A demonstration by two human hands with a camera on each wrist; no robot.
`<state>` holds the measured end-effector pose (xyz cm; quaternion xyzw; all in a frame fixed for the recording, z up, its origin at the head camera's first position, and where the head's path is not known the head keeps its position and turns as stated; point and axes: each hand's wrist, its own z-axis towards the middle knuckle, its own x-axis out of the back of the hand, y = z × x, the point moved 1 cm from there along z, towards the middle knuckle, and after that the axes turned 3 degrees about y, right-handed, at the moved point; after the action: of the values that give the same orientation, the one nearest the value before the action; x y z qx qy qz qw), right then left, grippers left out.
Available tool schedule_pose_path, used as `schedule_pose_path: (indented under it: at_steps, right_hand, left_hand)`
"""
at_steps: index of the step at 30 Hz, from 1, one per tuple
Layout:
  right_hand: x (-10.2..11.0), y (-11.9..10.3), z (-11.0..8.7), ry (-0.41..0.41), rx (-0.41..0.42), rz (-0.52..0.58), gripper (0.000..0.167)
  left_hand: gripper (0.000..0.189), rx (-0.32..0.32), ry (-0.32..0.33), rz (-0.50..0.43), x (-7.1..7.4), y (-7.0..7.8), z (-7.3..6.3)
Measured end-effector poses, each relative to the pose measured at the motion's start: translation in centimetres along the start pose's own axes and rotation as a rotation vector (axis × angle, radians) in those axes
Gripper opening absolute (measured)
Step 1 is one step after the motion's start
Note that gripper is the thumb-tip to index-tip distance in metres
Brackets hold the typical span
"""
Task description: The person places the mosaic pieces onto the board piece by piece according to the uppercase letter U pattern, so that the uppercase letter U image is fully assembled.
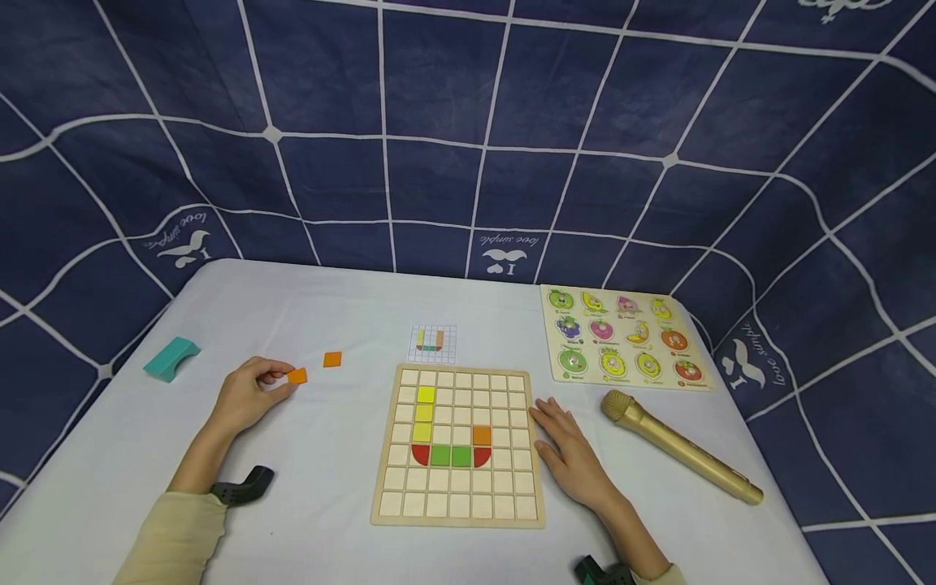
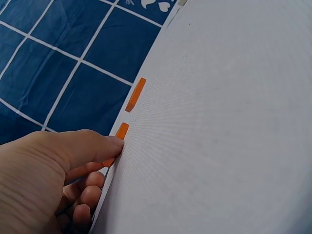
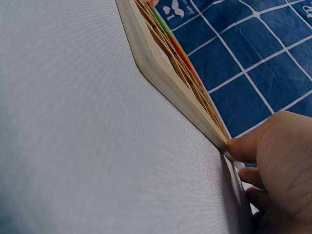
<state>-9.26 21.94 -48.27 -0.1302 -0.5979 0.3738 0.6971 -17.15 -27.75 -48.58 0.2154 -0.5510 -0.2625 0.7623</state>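
Observation:
My left hand [image 1: 252, 394] pinches an orange square tile [image 1: 296, 375] between thumb and fingers, low over the white table. A second orange tile [image 1: 332, 359] lies just beyond it; the left wrist view shows this loose tile [image 2: 136, 95] too. On the wooden grid board [image 1: 457, 520] sit yellow squares [image 1: 423, 413] in a column, two green squares [image 1: 450, 456], red quarter-round pieces [image 1: 482, 457] at both lower corners and one orange square [image 1: 482, 435]. With fingers stretched out, my right hand [image 1: 574, 455] touches the board's right edge. In the right wrist view, its thumb meets the board's side [image 3: 195, 124].
Behind the board lies a small pattern card [image 1: 431, 344] with a coloured U shape. A fruit picture board [image 1: 625, 337] is at the back right, with a gold microphone [image 1: 680, 447] in front of it. A teal arched block [image 1: 171, 359] stands at the far left.

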Motion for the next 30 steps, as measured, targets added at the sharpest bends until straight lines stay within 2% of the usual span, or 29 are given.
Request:
schedule_pose_path:
  at_steps: [9,16,22,30]
  right_hand:
    - [-0.1,0.0,-0.1,0.001,0.003,-0.001,0.045]
    - [0.0,-0.2,0.0,-0.002,-0.002,0.005,0.045]
    - [0.0,-0.1,0.0,0.000,-0.004,0.005,0.045]
    - [0.0,-0.1,0.0,0.005,0.003,0.000,0.046]
  left_hand:
    - [0.025,0.025,0.023,-0.050,0.1,0.5,-0.1]
    - [0.025,0.052,0.018,-0.104,0.1,2.4,0.2]
    - [0.024,0.007,0.006,-0.139,-0.2,4.3,0.4]
    - [0.028,-0.062,-0.041,-0.193,-1.3,7.1,0.5]
